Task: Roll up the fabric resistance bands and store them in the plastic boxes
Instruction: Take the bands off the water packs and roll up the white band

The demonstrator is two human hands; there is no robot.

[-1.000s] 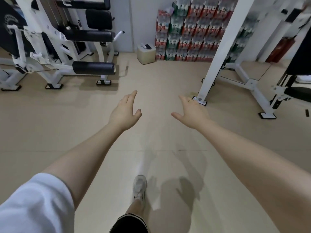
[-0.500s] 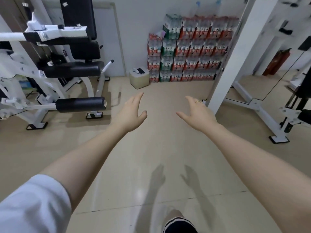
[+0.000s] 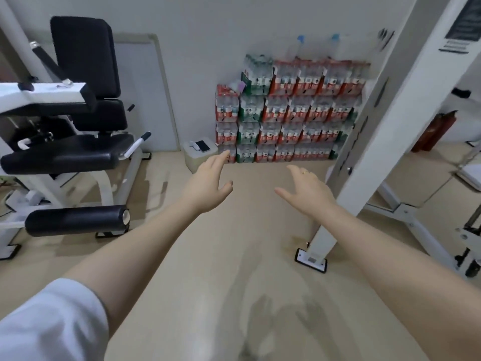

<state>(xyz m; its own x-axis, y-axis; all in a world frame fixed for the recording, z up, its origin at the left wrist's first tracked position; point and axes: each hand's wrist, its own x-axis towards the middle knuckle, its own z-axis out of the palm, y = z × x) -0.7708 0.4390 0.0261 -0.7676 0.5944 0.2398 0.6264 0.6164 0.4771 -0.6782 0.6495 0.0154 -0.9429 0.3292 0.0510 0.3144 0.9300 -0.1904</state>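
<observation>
My left hand (image 3: 208, 182) and my right hand (image 3: 308, 190) are both stretched out in front of me over the beige floor, fingers straight and spread, holding nothing. A pale plastic box (image 3: 199, 157) stands on the floor by the far wall, just beyond my left fingertips, with a phone (image 3: 203, 145) and a small white object lying on its lid. No fabric resistance band is in sight.
A black-padded exercise machine (image 3: 65, 142) fills the left side. A slanted white rack post (image 3: 364, 142) with a floor foot (image 3: 311, 260) stands at right. Stacked packs of bottled water (image 3: 286, 121) line the far wall. A red extinguisher (image 3: 433, 131) is behind the rack.
The view has moved forward and tilted up toward the far wall; the box and water packs are closer. Both hands stay outstretched and empty. My foot has dropped out of view.
</observation>
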